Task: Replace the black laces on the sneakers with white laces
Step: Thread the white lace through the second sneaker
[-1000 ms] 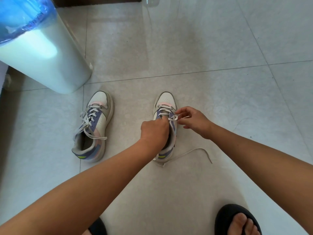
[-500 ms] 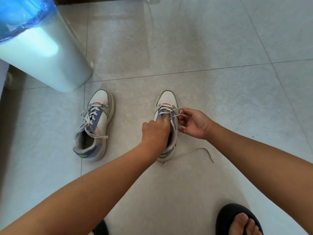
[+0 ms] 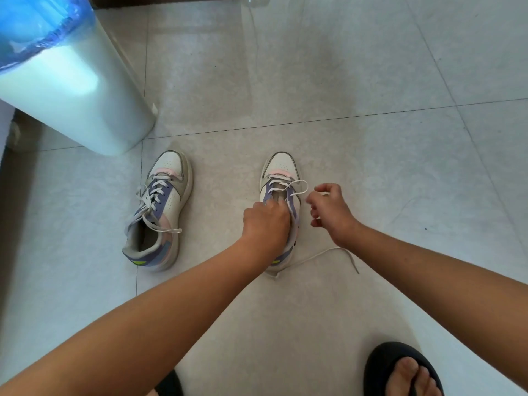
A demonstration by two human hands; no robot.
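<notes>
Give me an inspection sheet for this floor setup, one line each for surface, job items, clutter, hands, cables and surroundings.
Surface: pale tiled floor with dark grout lines.
Job's things: left sneaker fully laced in white, ends loose; right sneaker partly laced, its white lace looped out near the toe, one end trailing on the floor. No black laces seen.
Clutter: nothing seen.
Hands: left hand curled on the right sneaker's tongue area, what it grips is hidden; right hand pinches the lace loop beside the shoe.
Cables: nothing seen.
Surroundings: white bin with a blue liner at upper left; a foot in a black sandal at lower right.
</notes>
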